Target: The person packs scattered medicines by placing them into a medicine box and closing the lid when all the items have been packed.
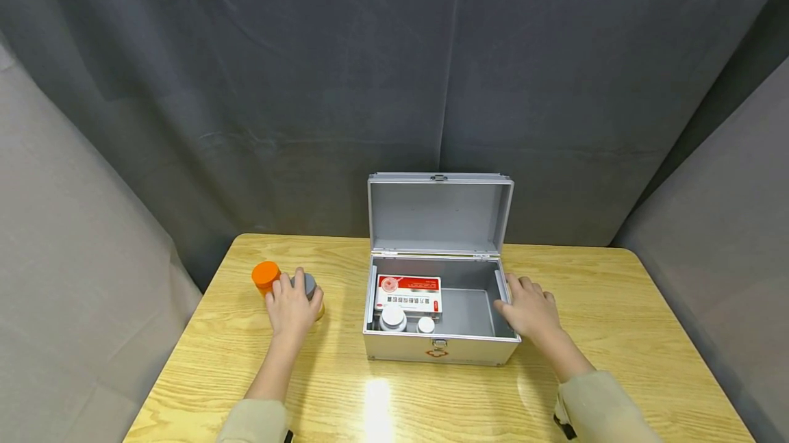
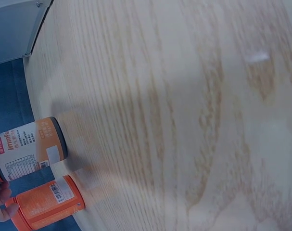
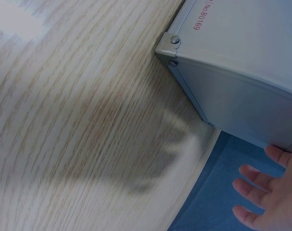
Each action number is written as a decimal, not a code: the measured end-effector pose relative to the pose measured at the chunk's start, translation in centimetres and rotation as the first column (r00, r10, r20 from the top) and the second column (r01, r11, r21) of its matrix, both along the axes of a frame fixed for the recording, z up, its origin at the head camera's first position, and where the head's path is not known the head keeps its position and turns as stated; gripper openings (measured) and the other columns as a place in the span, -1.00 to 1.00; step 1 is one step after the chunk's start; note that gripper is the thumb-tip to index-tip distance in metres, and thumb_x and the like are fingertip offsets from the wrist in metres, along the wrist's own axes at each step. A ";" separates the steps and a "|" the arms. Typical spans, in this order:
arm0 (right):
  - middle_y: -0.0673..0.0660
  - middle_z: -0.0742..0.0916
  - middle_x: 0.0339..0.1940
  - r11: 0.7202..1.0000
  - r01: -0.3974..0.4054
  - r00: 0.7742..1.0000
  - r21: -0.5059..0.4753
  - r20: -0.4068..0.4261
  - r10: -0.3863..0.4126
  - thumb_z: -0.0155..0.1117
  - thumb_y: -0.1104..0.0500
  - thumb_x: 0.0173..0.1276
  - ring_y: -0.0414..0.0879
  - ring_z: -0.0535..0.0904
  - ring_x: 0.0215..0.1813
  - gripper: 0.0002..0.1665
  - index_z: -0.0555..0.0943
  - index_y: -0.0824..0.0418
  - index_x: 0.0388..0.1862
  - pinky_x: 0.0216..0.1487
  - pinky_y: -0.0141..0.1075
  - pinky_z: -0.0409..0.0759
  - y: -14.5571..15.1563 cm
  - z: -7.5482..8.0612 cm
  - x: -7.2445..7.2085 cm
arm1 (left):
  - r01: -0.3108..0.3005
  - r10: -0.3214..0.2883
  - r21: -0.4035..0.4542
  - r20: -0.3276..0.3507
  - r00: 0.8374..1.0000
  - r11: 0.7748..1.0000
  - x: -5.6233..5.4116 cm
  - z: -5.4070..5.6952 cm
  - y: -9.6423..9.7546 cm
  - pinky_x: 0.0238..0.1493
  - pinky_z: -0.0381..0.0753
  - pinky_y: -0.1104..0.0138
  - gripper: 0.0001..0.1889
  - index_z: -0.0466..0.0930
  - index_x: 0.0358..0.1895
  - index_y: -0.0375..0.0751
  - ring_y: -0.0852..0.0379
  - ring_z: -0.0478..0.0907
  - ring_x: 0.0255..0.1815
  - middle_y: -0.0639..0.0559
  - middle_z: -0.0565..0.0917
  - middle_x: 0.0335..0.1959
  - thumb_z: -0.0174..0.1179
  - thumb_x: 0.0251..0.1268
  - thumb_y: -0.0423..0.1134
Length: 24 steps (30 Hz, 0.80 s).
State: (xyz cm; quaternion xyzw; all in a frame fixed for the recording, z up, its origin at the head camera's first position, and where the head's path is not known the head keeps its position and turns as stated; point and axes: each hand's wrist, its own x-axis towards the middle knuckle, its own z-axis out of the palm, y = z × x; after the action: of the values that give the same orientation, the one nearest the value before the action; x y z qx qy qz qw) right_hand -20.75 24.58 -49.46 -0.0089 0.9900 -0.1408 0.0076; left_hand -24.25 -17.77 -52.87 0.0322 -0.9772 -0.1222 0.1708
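Note:
My left hand (image 1: 292,309) is over a jar with a grey lid (image 1: 303,283), its fingers gripping it around the top. Close beside it stands an orange jar (image 1: 266,276). In the left wrist view the gripped jar (image 2: 28,147) shows a white and orange label, and the orange jar (image 2: 49,202) a barcode; both bases are by the table's far edge. My right hand (image 1: 530,309) holds the right wall of an open silver first-aid box (image 1: 403,347), thumb over the rim. One fingertip touches its outer side (image 3: 232,96); the other fingers (image 3: 254,192) spread loosely.
Inside the box, on its left, are a red and white medicine carton (image 1: 409,294), a larger white bottle (image 1: 392,318) and a smaller white-capped one (image 1: 425,324). The raised lid (image 1: 440,213) leans back near a grey curtain (image 1: 308,87). The wooden table (image 1: 333,395) reflects light in front.

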 end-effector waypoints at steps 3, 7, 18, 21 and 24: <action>0.45 0.38 0.19 1.000 0.000 1.000 0.000 0.003 0.000 0.02 -0.11 0.24 0.43 0.25 0.18 -0.21 0.17 0.29 0.34 0.08 0.34 0.12 0.0 0.0 0.0 | -0.002 0.002 -0.005 0.001 1.000 1.000 0.0 0.0 0.0 -0.24 0.32 0.05 -0.41 0.33 0.20 -0.24 -0.19 0.30 -0.12 -0.31 0.38 -0.08 0.08 0.19 0.05; 0.45 0.36 0.21 1.000 -0.001 1.000 -0.001 0.007 0.001 0.01 -0.12 0.24 0.43 0.24 0.19 -0.20 0.16 0.29 0.35 0.09 0.34 0.11 0.0 0.1 0.0 | -0.003 0.003 -0.016 0.003 1.000 1.000 0.1 0.1 0.0 -0.25 0.34 0.06 -0.41 0.32 0.20 -0.24 -0.19 0.31 -0.13 -0.31 0.39 -0.08 0.06 0.20 0.07; 0.44 0.39 0.17 1.000 -0.003 1.000 -0.004 -0.003 0.003 0.02 -0.10 0.24 0.42 0.27 0.17 -0.21 0.16 0.29 0.34 0.07 0.34 0.12 0.0 0.1 0.1 | 0.021 -0.023 -0.061 -0.039 0.999 0.998 0.3 0.8 0.7 -0.32 0.34 0.11 -0.43 0.33 0.15 -0.25 -0.16 0.32 -0.19 -0.29 0.40 -0.16 0.03 0.24 0.10; 0.44 0.39 0.17 1.000 -0.005 1.000 -0.006 -0.002 0.005 0.01 -0.10 0.24 0.43 0.27 0.16 -0.21 0.16 0.29 0.34 0.07 0.34 0.12 0.0 0.1 0.1 | 0.027 -0.030 -0.064 -0.046 0.998 0.998 0.3 1.1 0.9 -0.31 0.33 0.11 -0.43 0.33 0.16 -0.24 -0.16 0.32 -0.18 -0.29 0.40 -0.16 0.02 0.25 0.12; 0.44 0.40 0.16 1.000 -0.004 1.000 -0.008 -0.007 0.004 0.01 -0.10 0.24 0.42 0.28 0.16 -0.22 0.16 0.29 0.34 0.06 0.34 0.13 0.1 0.0 0.0 | 0.032 -0.035 -0.063 -0.054 0.998 0.998 0.3 1.5 1.1 -0.28 0.33 0.11 -0.43 0.33 0.17 -0.23 -0.16 0.32 -0.16 -0.28 0.40 -0.16 0.02 0.25 0.12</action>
State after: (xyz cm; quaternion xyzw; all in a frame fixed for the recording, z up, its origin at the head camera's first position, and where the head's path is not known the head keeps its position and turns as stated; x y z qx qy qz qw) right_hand -20.71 24.64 -49.45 -0.0114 0.9894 -0.1447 0.0044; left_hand -23.96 -16.62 -51.42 0.0071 -0.9758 -0.0956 0.1965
